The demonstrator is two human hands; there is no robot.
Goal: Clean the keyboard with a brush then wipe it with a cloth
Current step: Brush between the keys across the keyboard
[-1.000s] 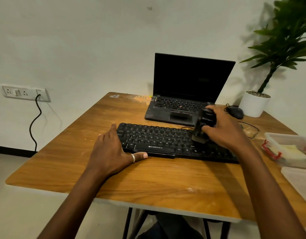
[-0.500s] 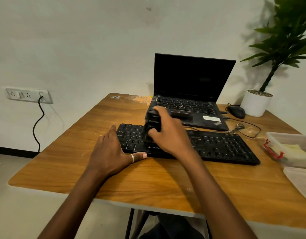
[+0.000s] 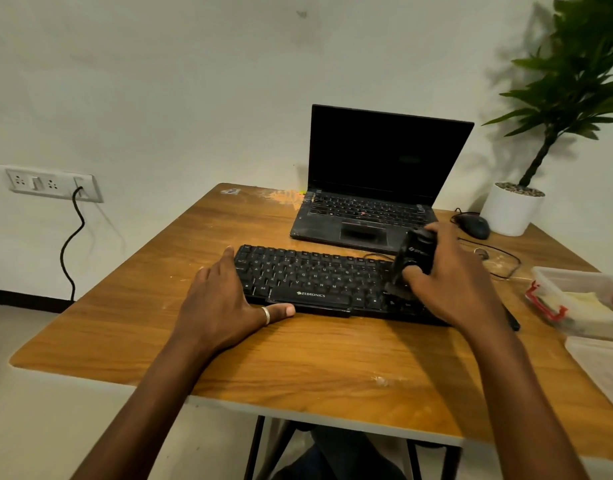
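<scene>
2 hands work at the flat black plastic keyboard, lying on the wooden table. The right hand grips a chunky black brush, bristles on the keys, now at the right end instead of the left. The left hand, fingers straight, stays braced against the keyboard's left edge.

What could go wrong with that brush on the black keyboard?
The brush in the right hand is close to the open laptop, so swept dust might land on its keys. The thin cable loops beside that hand and could get snagged. The keyboard might slide if the left hand lifts.
</scene>
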